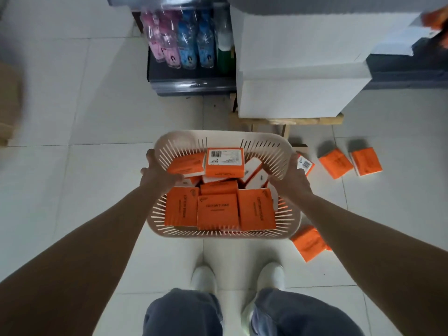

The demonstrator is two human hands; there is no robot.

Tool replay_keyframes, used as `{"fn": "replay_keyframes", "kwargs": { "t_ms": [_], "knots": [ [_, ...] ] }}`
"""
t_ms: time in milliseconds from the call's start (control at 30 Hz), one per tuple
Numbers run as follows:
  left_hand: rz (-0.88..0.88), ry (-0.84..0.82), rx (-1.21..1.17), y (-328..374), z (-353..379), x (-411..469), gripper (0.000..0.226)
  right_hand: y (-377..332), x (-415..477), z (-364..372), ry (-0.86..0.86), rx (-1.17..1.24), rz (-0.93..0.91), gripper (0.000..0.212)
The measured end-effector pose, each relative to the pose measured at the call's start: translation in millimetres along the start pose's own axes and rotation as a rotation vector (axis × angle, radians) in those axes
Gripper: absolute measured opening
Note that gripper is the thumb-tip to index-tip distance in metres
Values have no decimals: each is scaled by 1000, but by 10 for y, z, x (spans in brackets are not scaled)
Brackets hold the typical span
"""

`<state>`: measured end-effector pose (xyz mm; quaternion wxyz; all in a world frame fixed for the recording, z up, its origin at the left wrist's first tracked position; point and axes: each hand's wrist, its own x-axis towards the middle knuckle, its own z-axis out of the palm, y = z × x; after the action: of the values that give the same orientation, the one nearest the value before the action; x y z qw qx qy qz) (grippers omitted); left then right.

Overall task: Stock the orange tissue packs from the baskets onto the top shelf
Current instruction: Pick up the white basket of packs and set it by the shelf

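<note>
A cream slotted basket hangs above the floor in front of me, filled with several orange tissue packs. My left hand grips its left rim, thumb inside the basket. At the opposite rim my right hand grips the right side. Loose orange packs lie on the tiles to the right, and another sits under the basket's near right corner. One pack with a barcode lies just past my right hand.
White cartons are stacked on a wooden pallet ahead to the right. A black wrapped case with pink and blue bottles stands ahead. My white shoes are below the basket. Something orange shows at the top right edge.
</note>
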<state>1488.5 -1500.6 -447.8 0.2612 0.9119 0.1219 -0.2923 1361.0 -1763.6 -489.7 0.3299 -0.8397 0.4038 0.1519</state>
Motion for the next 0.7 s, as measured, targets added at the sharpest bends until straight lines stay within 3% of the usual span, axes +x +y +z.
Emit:
{"fn": "replay_keyframes", "kwargs": {
  "t_ms": [267, 567, 700],
  "knots": [
    [11, -75, -13, -111, 755, 432, 94, 540, 541, 391, -17, 13, 36, 90],
    [87, -174, -29, 243, 1415, 503, 85, 1084, 807, 152, 72, -14, 150, 90],
    [103, -150, -21, 436, 1696, 486, 92, 1252, 905, 39, 108, -4, 197, 91]
  ]
}}
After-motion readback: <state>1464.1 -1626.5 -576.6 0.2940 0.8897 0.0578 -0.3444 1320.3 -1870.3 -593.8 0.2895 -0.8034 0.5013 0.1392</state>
